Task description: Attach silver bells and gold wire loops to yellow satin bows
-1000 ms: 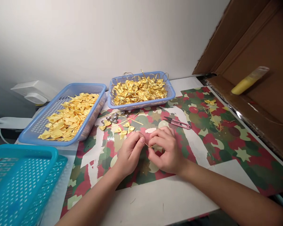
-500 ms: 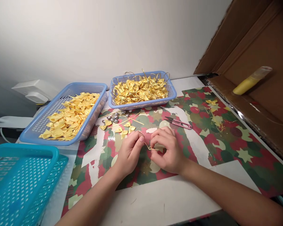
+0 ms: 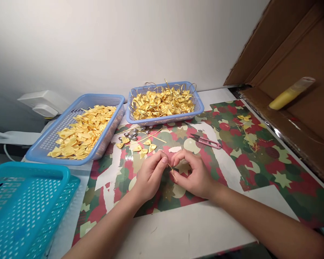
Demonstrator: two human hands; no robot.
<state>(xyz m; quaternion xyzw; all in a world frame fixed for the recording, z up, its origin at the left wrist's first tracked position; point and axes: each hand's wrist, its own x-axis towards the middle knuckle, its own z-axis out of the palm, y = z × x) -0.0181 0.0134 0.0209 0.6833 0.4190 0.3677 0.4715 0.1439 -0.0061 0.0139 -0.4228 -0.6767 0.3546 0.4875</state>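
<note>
1. The left hand point(image 3: 148, 176) is pinching one end of a thin gold-coloured cord point(image 3: 172, 170) between thumb and forefinger. If that pinch is loosening, the fine cord is likely slipping free.
2. The cord is bridging the two sets of fingertips, over the red-and-green star-patterned paper point(image 3: 232, 172) at mid-desk, nearer the front edge. If it drops, it risks getting lost against the busy print.
3. The right hand point(image 3: 196, 176) is gripping the other end, its remaining fingers curled. Uneven pulling could be kinking the cord.
4. The pink metal thread snips point(image 3: 206, 141) are lying just beyond, untouched.
</note>
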